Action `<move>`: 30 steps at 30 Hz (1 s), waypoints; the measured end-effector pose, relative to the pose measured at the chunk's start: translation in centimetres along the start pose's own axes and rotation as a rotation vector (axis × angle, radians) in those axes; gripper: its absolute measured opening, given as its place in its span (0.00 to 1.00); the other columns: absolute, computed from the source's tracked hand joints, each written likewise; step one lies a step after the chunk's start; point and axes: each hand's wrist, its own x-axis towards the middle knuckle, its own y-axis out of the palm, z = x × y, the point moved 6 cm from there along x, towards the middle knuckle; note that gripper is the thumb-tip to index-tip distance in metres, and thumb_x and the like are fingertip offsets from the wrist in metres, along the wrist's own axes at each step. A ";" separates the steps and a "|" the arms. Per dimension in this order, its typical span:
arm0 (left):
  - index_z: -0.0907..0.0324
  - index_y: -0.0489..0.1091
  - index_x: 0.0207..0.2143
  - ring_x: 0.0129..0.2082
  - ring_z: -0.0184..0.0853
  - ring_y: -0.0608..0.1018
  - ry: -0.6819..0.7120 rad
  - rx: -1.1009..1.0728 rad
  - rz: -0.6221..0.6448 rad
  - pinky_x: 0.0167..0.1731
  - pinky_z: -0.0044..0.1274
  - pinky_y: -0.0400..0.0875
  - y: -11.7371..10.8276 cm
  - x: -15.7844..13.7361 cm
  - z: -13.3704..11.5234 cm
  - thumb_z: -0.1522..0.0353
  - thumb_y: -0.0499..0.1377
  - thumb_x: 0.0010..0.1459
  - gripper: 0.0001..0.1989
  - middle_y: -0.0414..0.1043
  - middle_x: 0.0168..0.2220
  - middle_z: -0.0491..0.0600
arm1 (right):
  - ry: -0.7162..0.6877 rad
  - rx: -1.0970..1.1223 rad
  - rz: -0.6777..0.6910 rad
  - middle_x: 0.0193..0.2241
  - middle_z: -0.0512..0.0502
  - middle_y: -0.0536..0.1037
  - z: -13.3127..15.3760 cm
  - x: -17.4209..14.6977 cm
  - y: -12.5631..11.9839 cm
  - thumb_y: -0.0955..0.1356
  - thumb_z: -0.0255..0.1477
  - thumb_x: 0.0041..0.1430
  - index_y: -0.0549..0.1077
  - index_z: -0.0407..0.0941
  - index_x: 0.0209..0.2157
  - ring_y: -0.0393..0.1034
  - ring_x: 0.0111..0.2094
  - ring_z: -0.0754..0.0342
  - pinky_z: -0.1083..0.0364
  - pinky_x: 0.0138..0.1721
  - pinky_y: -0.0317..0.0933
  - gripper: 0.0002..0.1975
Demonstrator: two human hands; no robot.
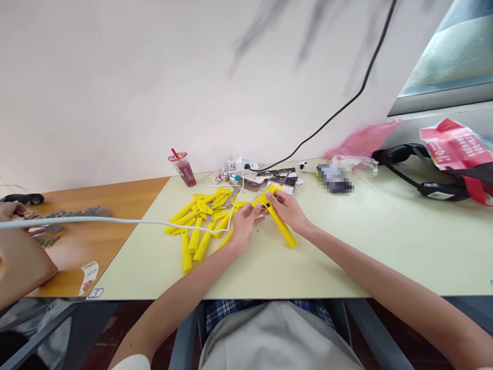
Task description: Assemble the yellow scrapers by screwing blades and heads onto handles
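My right hand [289,209] is closed round the head of a yellow plastic scraper [283,227], whose handle slants down toward the table's front edge. From the left, my left hand [245,225] pinches the other end of the same head, its fingertips close to the right thumb. A small dark spot shows where head and handle meet. Just left of my hands lies a pile of similar yellow scrapers [195,234], handles pointing mostly toward me. Some grey flat pieces [233,194] show at the pile's back edge.
A white cable [200,230] hangs across the pile. Behind stand a drink cup [184,169], a power strip [246,163] and printed cards [283,178]. A blurred-out device [334,178] and a black headset [419,172] lie right. At left, another person's hand [13,209] works near metal pieces.
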 end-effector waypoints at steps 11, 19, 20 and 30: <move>0.61 0.73 0.41 0.50 0.40 0.89 -0.102 -0.379 -0.101 0.65 0.38 0.79 -1.6 0.5 0.1 0.74 0.66 0.69 0.04 0.86 0.48 0.59 | -0.393 -0.945 0.151 0.47 0.37 0.85 9.7 3.8 -4.8 0.68 0.49 0.72 0.66 0.48 0.72 0.79 0.44 0.39 0.44 0.48 0.68 0.34; 0.65 0.78 0.42 0.41 0.40 0.89 -0.197 -0.297 -0.114 0.59 0.37 0.83 -1.9 0.7 0.8 0.71 0.62 0.73 0.06 0.86 0.42 0.63 | -0.532 -1.020 0.121 0.34 0.46 0.83 21.8 1.5 -3.8 0.75 0.58 0.61 0.82 0.49 0.36 0.76 0.37 0.45 0.48 0.40 0.64 0.25; 0.65 0.78 0.42 0.40 0.40 0.89 -0.203 -0.279 -0.120 0.57 0.36 0.84 -1.9 0.6 0.9 0.71 0.63 0.73 0.06 0.86 0.41 0.63 | -0.533 -0.993 0.115 0.32 0.46 0.82 22.1 1.1 -3.4 0.76 0.57 0.60 0.82 0.49 0.37 0.75 0.35 0.46 0.49 0.37 0.64 0.24; 0.68 0.76 0.47 0.46 0.48 0.90 -0.261 -0.170 0.017 0.51 0.36 0.85 -0.7 -0.1 1.6 0.68 0.56 0.77 0.12 0.86 0.47 0.70 | -0.439 -0.953 0.494 0.31 0.51 0.82 17.3 1.9 1.1 0.74 0.39 0.65 0.79 0.49 0.41 0.71 0.30 0.53 0.53 0.33 0.57 0.09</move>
